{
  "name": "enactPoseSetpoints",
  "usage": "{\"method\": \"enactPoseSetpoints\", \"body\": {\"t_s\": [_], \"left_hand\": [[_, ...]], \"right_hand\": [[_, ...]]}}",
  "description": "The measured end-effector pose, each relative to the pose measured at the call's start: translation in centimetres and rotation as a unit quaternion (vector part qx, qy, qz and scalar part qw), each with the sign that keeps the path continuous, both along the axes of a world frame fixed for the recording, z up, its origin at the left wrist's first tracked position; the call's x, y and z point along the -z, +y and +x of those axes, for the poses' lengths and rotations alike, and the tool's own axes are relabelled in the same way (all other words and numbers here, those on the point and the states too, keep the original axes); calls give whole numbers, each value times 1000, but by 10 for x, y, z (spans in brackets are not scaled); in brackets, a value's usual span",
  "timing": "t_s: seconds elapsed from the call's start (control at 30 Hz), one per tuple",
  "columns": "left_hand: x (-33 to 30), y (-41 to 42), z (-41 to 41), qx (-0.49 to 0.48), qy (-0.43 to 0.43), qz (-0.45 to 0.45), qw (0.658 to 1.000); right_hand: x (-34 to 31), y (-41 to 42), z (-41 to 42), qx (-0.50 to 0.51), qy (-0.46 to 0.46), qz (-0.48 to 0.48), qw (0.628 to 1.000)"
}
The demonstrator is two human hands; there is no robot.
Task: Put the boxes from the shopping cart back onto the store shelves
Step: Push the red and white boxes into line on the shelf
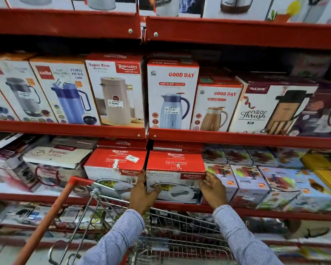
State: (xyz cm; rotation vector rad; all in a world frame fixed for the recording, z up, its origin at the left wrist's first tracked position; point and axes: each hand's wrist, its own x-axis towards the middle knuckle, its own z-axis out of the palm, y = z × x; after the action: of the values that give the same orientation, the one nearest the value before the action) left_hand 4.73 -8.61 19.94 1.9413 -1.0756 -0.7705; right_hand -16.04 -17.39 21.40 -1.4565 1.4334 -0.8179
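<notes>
Red-and-white Rishabh box [175, 176] upright on shelf [256, 210]

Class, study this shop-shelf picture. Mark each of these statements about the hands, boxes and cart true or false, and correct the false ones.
1. Both hands are on the same red-and-white Rishabh box. True: the left hand and the right hand hold its two sides.
2. That box sits on the shelf holding the flask boxes. False: it is one level lower.
3. A second Rishabh box stands just left of it. True.
4. The shopping cart has a blue handle. False: its handle is orange-red.
5. The Good Day box shows a blue jug. True.
</notes>
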Motion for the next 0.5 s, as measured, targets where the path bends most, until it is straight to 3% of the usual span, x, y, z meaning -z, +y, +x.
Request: {"method": "enactPoseSetpoints", "body": {"t_s": [0.5], "left_hand": [[12, -2, 5, 1, -24, -24, 999]], "right_hand": [[0, 8, -5, -8, -3, -29, 1000]]}}
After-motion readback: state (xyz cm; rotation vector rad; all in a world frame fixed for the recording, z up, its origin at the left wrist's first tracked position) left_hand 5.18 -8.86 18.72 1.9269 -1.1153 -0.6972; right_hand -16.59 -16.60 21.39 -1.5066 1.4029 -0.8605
